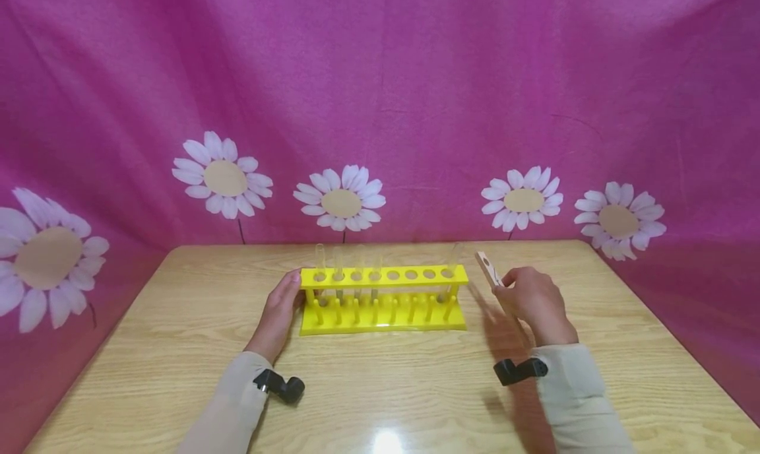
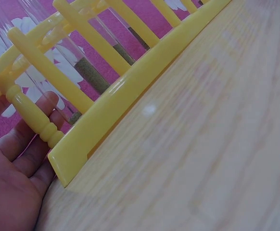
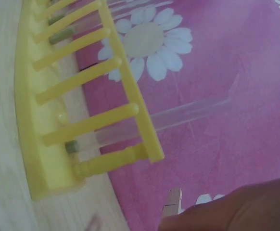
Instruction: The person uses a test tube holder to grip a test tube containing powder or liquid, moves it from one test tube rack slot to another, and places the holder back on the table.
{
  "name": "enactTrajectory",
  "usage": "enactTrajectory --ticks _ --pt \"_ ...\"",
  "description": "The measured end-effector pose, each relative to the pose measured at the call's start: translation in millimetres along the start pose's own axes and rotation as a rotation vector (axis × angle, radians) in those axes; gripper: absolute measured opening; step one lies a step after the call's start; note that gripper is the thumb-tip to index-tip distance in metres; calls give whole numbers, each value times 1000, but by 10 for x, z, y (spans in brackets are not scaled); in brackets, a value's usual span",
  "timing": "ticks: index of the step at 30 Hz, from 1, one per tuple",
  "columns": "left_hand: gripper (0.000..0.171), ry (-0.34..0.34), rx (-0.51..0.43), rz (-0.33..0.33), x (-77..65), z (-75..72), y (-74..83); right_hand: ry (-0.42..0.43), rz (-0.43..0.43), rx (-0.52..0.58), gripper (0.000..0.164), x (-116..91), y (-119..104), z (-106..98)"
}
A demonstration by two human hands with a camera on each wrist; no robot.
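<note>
A yellow test tube rack (image 1: pixel 384 326) stands on the table. Several glass test tubes (image 1: pixel 339 262) fill its left holes, with dark granular matter (image 2: pixel 92 75) low inside. One more test tube (image 3: pixel 190 111) leans in the hole at the right end, a little dark matter at its bottom. My left hand (image 1: pixel 280 312) holds the rack's left end, fingers reaching behind the end post (image 2: pixel 31 113). To the right of the rack, my right hand (image 1: pixel 532 302) pinches a wooden test tube holder (image 1: pixel 488 269) between thumb and fingers, its tip pointing up and away. The tip stands apart from the rack.
The wood-grain table (image 1: pixel 380 381) reaches back to a pink cloth (image 1: pixel 415 111) printed with white daisies. Both wrists carry black camera mounts (image 1: pixel 279 385). Three of the rack's holes, between the left tubes and the right one, hold no tube.
</note>
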State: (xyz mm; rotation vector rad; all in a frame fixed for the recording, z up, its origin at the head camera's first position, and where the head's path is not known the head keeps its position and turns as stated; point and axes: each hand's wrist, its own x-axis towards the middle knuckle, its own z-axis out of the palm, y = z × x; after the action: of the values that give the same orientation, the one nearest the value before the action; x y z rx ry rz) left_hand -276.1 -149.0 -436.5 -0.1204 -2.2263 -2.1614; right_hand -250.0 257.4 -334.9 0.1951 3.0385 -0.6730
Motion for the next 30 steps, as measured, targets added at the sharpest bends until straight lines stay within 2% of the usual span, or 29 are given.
enactTrajectory --ticks 10,17,23,30 --pt "61 0 -17 18 23 -7 -27 -91 19 -6 29 62 104 75" --pt "62 -1 6 21 5 -2 -8 -113 1 -36 23 63 158 87" --pt "62 -4 15 18 11 -2 -17 -142 20 -10 22 67 160 125" --pt "62 -6 16 24 12 -2 -20 -142 -1 -34 19 71 187 139"
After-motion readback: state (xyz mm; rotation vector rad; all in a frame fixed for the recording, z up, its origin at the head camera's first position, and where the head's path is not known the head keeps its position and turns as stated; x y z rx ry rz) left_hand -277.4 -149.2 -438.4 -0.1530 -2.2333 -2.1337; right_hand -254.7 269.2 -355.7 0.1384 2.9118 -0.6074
